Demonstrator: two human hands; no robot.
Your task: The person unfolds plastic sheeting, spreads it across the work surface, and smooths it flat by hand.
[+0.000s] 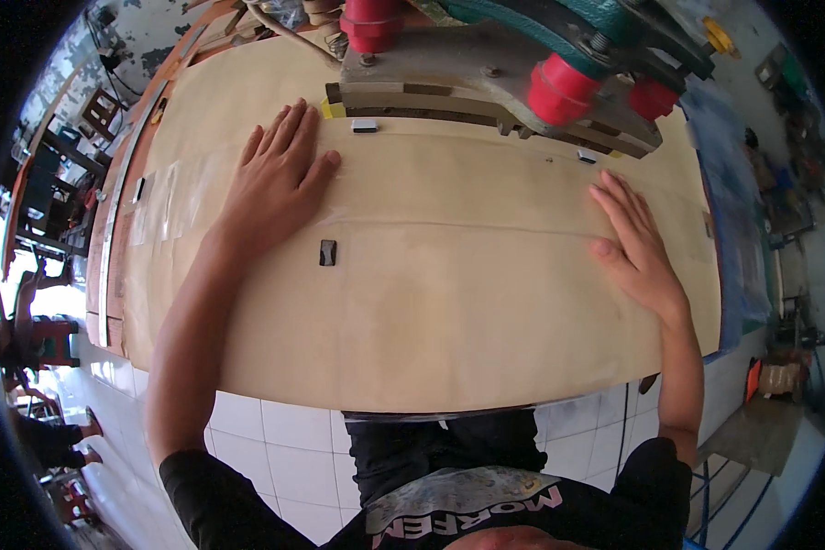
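My left hand (pixel 286 174) lies flat on a broad tan sheet (pixel 449 312) covering the worktop, its fingers stretched toward the far side. A small block with a pale top (pixel 365 126) sits just right of its fingertips, close to the machine. On the right of the same sheet rests my right hand (pixel 634 240), fingers extended and thumb apart. Near its fingertips is another small pale-topped block (pixel 587 157). A small dark rectangular piece (pixel 327 252) lies on the sheet to the right of my left forearm. Neither hand appears to grip anything.
Over the far edge stands a machine with a grey metal base (pixel 449 69), red round parts (pixel 559 89) and a teal arm (pixel 522 23). A long metal strip (pixel 119 197) runs along the left side. Blue sheeting (pixel 729 202) hangs at the right edge.
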